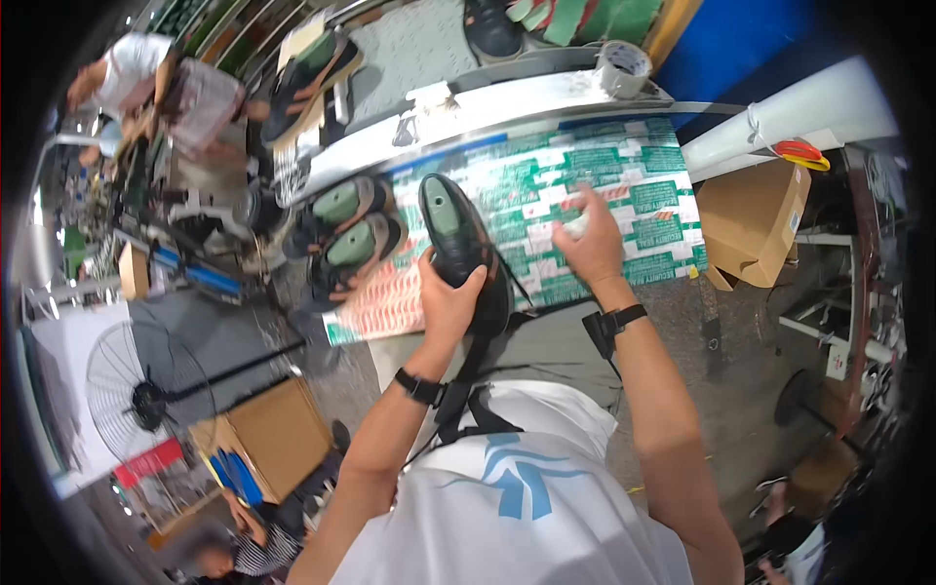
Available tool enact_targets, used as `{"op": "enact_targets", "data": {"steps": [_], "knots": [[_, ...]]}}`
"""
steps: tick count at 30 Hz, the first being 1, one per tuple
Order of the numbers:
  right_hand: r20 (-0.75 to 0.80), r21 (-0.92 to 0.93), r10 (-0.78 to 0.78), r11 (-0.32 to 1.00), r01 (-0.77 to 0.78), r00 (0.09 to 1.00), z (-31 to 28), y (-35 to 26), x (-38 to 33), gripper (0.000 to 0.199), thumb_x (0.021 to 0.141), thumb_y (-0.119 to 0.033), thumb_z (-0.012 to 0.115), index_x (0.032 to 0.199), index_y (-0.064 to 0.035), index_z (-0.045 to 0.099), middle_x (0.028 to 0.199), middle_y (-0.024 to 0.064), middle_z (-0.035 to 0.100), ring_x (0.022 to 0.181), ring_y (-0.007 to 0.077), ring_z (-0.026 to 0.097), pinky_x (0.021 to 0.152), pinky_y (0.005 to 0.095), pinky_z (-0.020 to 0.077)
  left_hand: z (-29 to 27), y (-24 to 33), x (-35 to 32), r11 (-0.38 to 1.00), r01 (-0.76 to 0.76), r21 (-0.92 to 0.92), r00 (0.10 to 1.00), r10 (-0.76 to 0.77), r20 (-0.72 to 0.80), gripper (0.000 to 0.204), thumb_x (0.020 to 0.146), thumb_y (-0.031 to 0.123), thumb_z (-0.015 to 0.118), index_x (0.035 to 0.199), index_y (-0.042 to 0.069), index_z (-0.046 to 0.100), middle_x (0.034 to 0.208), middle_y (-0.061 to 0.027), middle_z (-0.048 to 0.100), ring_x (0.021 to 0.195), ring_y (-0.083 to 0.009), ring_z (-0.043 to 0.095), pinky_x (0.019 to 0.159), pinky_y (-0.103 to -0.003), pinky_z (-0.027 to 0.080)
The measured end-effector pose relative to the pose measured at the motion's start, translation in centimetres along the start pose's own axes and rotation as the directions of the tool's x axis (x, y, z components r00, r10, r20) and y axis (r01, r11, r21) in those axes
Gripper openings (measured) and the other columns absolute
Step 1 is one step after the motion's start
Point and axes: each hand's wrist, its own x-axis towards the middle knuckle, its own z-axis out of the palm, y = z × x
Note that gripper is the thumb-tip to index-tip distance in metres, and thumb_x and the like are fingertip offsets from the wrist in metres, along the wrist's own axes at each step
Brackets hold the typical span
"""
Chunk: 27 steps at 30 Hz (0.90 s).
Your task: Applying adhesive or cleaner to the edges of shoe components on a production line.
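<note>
My left hand [450,300] is wrapped round the side of a black shoe [473,261] with a green insole, its toe end toward me. The shoe is over the left part of a worktable covered in green-and-white printed strips [546,258]. My right hand [593,246] is over the strips, right of the shoe and apart from it. Its thumb and forefinger are spread; a pale patch shows between them, and I cannot tell whether it is part of the table cover. Black bands circle both wrists.
Dark shoes with green insoles [353,244] stand left of the table. Behind it runs a white-edged conveyor [409,49] with more shoes and a tape roll [624,66]. An open cardboard box [751,219] is at right. A fan [148,402] and people are at left.
</note>
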Motion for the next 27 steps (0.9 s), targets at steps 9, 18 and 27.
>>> {"op": "enact_targets", "data": {"steps": [9, 18, 27], "knots": [[0.461, 0.412, -0.096, 0.904, -0.117, 0.882, 0.1, -8.9, -9.3, 0.095, 0.079, -0.027, 0.087, 0.160, 0.0008, 0.044, 0.119, 0.0160, 0.072, 0.099, 0.0322, 0.072, 0.088, 0.0406, 0.0577, -4.7, -5.4, 0.0, 0.997, 0.016, -0.078, 0.995, -0.008, 0.101, 0.051, 0.090, 0.012, 0.088, 0.133, -0.004, 0.065, 0.104, -0.0098, 0.072, 0.094, -0.0176, 0.070, 0.081, -0.033, 0.058], [0.573, 0.146, -0.429, 0.892, 0.429, 0.698, 2.7, -14.7, -6.9, 0.092, 0.076, -0.030, 0.088, 0.153, 0.0033, 0.051, 0.111, 0.0181, 0.068, 0.100, 0.0375, 0.067, 0.091, 0.0463, 0.0535, -9.0, -8.2, 5.3, 0.961, 0.052, -0.273, 0.926, 0.056, 0.373, 0.007, 0.100, 0.006, 0.076, 0.104, 0.002, 0.072, 0.093, 0.0014, 0.068, 0.080, -0.0068, 0.058, 0.071, -0.026, 0.049], [0.625, 0.140, -0.319, 0.944, 0.299, 0.712, 1.8, -16.5, -7.5, 0.085, 0.082, -0.031, 0.086, 0.151, 0.0055, 0.054, 0.109, 0.0173, 0.068, 0.098, 0.0350, 0.069, 0.088, 0.0415, 0.0554, -8.8, -8.8, 6.4, 0.934, 0.083, -0.346, 0.893, 0.084, 0.442, 0.012, 0.100, 0.002, 0.073, 0.096, 0.004, 0.063, 0.086, 0.0035, 0.062, 0.076, -0.0076, 0.056, 0.069, -0.027, 0.048]]}}
